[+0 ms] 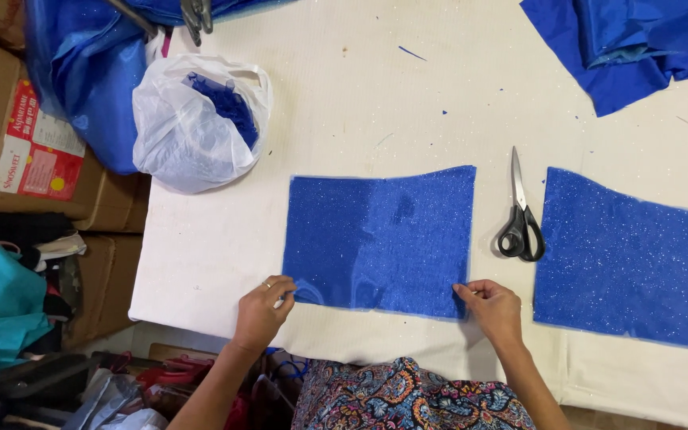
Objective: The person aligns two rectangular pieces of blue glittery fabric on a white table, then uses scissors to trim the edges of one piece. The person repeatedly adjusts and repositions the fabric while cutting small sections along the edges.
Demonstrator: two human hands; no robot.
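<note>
On the white bench (360,87) the sparkly blue fabric panel (380,239) lies flat near the front edge; the left hand (263,309) pinches its lower left corner and the right hand (491,306) pinches its lower right corner, both closed on the cloth. An uneven pull could skew or wrinkle it. The white plastic bag (193,127) holds blue scraps; the scissors (521,211) lie just beside
</note>
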